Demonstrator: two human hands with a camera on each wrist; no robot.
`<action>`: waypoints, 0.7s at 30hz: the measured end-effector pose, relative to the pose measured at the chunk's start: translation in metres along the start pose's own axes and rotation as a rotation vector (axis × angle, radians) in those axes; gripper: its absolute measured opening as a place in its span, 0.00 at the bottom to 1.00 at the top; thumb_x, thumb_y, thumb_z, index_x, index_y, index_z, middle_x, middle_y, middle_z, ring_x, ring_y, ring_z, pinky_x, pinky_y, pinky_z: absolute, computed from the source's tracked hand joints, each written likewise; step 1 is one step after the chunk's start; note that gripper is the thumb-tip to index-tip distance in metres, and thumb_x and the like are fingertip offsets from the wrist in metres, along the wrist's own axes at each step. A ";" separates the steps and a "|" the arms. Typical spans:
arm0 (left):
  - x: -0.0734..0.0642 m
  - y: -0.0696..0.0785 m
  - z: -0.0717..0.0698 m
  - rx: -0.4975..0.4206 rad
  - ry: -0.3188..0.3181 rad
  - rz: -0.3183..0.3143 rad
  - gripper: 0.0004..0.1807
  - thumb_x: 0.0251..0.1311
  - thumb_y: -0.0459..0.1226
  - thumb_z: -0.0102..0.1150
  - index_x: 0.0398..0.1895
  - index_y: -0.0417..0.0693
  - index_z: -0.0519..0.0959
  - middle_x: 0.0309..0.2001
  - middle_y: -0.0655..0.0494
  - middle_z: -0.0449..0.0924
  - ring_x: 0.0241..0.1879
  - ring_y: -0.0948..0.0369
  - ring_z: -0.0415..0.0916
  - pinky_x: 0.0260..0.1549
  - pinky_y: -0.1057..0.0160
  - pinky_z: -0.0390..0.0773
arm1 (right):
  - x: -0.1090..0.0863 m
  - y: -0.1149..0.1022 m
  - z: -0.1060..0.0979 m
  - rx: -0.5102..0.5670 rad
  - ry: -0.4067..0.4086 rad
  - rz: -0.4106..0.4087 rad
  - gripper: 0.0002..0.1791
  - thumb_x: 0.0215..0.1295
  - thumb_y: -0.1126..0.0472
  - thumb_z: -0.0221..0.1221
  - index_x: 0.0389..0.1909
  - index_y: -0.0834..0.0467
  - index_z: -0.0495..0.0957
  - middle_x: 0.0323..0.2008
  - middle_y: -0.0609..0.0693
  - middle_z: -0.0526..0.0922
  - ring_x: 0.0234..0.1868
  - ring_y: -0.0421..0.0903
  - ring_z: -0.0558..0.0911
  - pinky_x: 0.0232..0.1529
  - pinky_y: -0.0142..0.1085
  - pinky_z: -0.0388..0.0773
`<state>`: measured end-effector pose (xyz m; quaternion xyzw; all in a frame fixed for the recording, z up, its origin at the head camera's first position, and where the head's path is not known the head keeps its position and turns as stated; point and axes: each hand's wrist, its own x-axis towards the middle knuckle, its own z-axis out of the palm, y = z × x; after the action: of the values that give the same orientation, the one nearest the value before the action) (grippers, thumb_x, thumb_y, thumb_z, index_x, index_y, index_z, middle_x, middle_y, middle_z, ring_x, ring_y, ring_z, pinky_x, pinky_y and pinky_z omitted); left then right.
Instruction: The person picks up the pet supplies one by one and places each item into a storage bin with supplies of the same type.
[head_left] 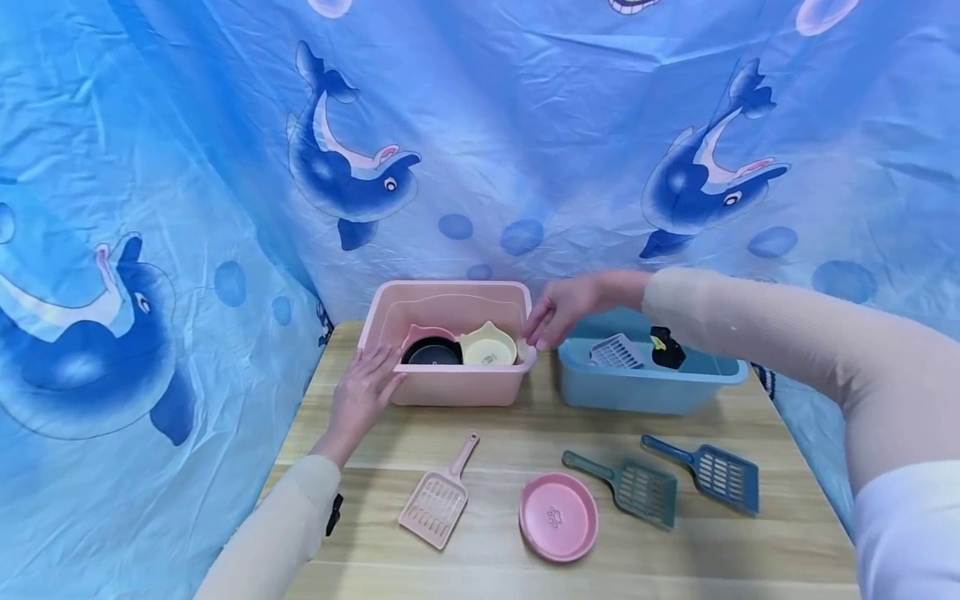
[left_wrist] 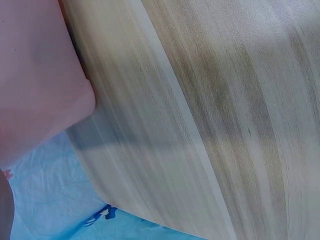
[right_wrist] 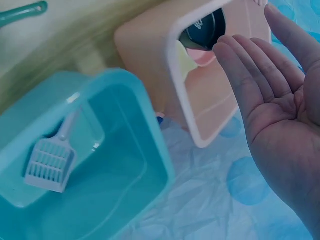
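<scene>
A pink bin point(head_left: 457, 390) stands at the back of the table, with a black bowl point(head_left: 432, 352), a cream cat-eared bowl point(head_left: 489, 345) and a pink cat-eared bowl point(head_left: 427, 332) inside. My left hand point(head_left: 363, 392) touches its left front corner, fingers extended over the rim; the left wrist view barely shows this hand. At the bin's right rim is my right hand point(head_left: 558, 310), fingers extended and nothing in the palm in the right wrist view. Beside it, a blue bin point(head_left: 637, 392) contains a light grey litter scoop point(right_wrist: 51, 162) and a small black item point(head_left: 667, 348) with a yellow mark.
In front lie a pink litter scoop point(head_left: 437, 504), a round pink bowl point(head_left: 559, 517) with a paw print, a green scoop point(head_left: 641, 490) and a dark blue scoop point(head_left: 723, 475). A blue dolphin-print curtain point(head_left: 480, 167) hangs behind the wooden table point(head_left: 360, 533).
</scene>
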<state>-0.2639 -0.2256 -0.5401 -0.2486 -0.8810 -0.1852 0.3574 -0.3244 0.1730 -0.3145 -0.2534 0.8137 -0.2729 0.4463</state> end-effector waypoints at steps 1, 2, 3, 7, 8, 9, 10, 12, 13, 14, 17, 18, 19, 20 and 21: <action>0.000 0.000 -0.001 -0.001 -0.002 -0.004 0.29 0.57 0.38 0.80 0.63 0.42 0.85 0.61 0.39 0.84 0.62 0.39 0.83 0.70 0.33 0.72 | -0.001 0.002 0.003 0.013 -0.010 0.002 0.29 0.74 0.63 0.67 0.72 0.68 0.75 0.67 0.63 0.81 0.66 0.53 0.84 0.66 0.44 0.83; 0.000 0.000 -0.002 -0.004 -0.003 -0.007 0.29 0.57 0.38 0.79 0.63 0.43 0.85 0.61 0.39 0.84 0.62 0.38 0.83 0.71 0.33 0.72 | -0.001 0.005 0.006 0.024 -0.018 0.006 0.29 0.74 0.63 0.67 0.72 0.68 0.74 0.67 0.63 0.81 0.66 0.53 0.84 0.66 0.44 0.83; 0.000 -0.001 -0.002 -0.004 -0.006 -0.011 0.29 0.58 0.38 0.79 0.63 0.43 0.84 0.61 0.39 0.84 0.62 0.38 0.82 0.71 0.33 0.71 | -0.002 0.007 0.009 0.034 -0.028 0.014 0.30 0.74 0.63 0.67 0.72 0.68 0.74 0.67 0.63 0.82 0.66 0.53 0.84 0.66 0.45 0.83; 0.000 -0.001 -0.003 -0.008 -0.025 -0.024 0.29 0.59 0.38 0.78 0.65 0.44 0.83 0.62 0.39 0.83 0.63 0.39 0.82 0.72 0.34 0.70 | -0.003 0.019 0.023 0.077 -0.071 0.040 0.30 0.74 0.63 0.67 0.73 0.69 0.73 0.68 0.62 0.81 0.67 0.52 0.83 0.68 0.45 0.82; 0.000 -0.001 -0.003 -0.008 -0.027 -0.025 0.29 0.59 0.38 0.78 0.65 0.44 0.83 0.62 0.39 0.83 0.63 0.38 0.82 0.72 0.33 0.70 | -0.003 0.023 0.027 0.084 -0.080 0.045 0.30 0.74 0.63 0.67 0.73 0.69 0.73 0.68 0.62 0.81 0.67 0.52 0.83 0.68 0.45 0.82; 0.001 -0.001 -0.003 -0.005 -0.029 -0.027 0.30 0.58 0.38 0.79 0.65 0.44 0.83 0.62 0.39 0.84 0.63 0.39 0.82 0.72 0.33 0.70 | -0.002 0.026 0.031 0.095 -0.089 0.052 0.30 0.74 0.63 0.67 0.72 0.68 0.73 0.69 0.62 0.80 0.67 0.52 0.83 0.68 0.44 0.82; 0.001 -0.001 -0.003 -0.006 -0.029 -0.027 0.30 0.57 0.37 0.79 0.64 0.44 0.84 0.62 0.39 0.84 0.62 0.38 0.82 0.72 0.33 0.70 | -0.002 0.029 0.035 0.106 -0.097 0.054 0.30 0.74 0.63 0.67 0.72 0.69 0.74 0.69 0.62 0.80 0.67 0.52 0.83 0.68 0.44 0.82; 0.001 0.000 -0.003 -0.001 -0.030 -0.025 0.31 0.54 0.35 0.81 0.64 0.44 0.84 0.61 0.38 0.84 0.62 0.38 0.82 0.71 0.33 0.71 | -0.001 0.036 0.044 0.117 -0.105 0.067 0.29 0.73 0.63 0.68 0.71 0.68 0.75 0.67 0.61 0.82 0.66 0.50 0.84 0.67 0.43 0.83; 0.001 0.000 -0.003 0.001 -0.031 -0.024 0.31 0.54 0.35 0.81 0.64 0.44 0.84 0.61 0.38 0.84 0.62 0.38 0.82 0.71 0.33 0.71 | 0.000 0.040 0.049 0.123 -0.108 0.071 0.29 0.73 0.63 0.68 0.71 0.67 0.76 0.66 0.61 0.83 0.65 0.50 0.84 0.66 0.43 0.83; 0.001 0.000 -0.003 0.002 -0.033 -0.023 0.32 0.53 0.35 0.81 0.64 0.43 0.84 0.61 0.37 0.84 0.62 0.38 0.82 0.71 0.33 0.71 | 0.001 0.044 0.054 0.122 -0.111 0.073 0.28 0.72 0.63 0.69 0.70 0.67 0.77 0.65 0.60 0.84 0.64 0.49 0.85 0.65 0.42 0.84; 0.001 0.001 -0.003 0.003 -0.041 -0.025 0.30 0.56 0.36 0.80 0.64 0.44 0.84 0.61 0.38 0.84 0.63 0.39 0.82 0.72 0.34 0.71 | 0.003 0.057 0.071 0.124 -0.110 0.073 0.26 0.71 0.64 0.69 0.67 0.66 0.80 0.61 0.58 0.87 0.63 0.48 0.86 0.64 0.41 0.84; 0.001 0.001 -0.003 -0.001 -0.040 -0.025 0.30 0.57 0.37 0.80 0.64 0.43 0.84 0.61 0.37 0.84 0.63 0.39 0.82 0.72 0.34 0.71 | 0.004 0.062 0.077 0.116 -0.112 0.070 0.25 0.71 0.64 0.69 0.67 0.66 0.80 0.61 0.58 0.87 0.62 0.47 0.86 0.63 0.41 0.85; 0.001 0.002 -0.003 0.000 -0.042 -0.029 0.29 0.58 0.38 0.79 0.64 0.44 0.84 0.62 0.38 0.84 0.63 0.39 0.82 0.72 0.34 0.70 | 0.005 0.066 0.082 0.108 -0.112 0.069 0.24 0.71 0.65 0.70 0.66 0.66 0.81 0.60 0.58 0.88 0.62 0.47 0.86 0.63 0.40 0.85; 0.001 0.002 -0.003 -0.001 -0.043 -0.031 0.29 0.59 0.38 0.79 0.64 0.44 0.83 0.62 0.39 0.84 0.63 0.39 0.82 0.73 0.35 0.70 | 0.005 0.071 0.088 0.096 -0.112 0.064 0.24 0.71 0.65 0.70 0.66 0.66 0.81 0.59 0.57 0.88 0.62 0.47 0.87 0.63 0.39 0.85; 0.001 0.002 -0.003 -0.001 -0.041 -0.032 0.29 0.59 0.38 0.79 0.64 0.44 0.84 0.62 0.39 0.84 0.63 0.39 0.82 0.73 0.35 0.70 | 0.006 0.075 0.093 0.094 -0.110 0.068 0.24 0.71 0.65 0.70 0.65 0.66 0.81 0.59 0.57 0.88 0.62 0.47 0.87 0.63 0.39 0.85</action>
<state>-0.2619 -0.2251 -0.5365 -0.2382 -0.8919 -0.1861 0.3363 -0.2593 0.2025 -0.4104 -0.2192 0.7824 -0.2811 0.5106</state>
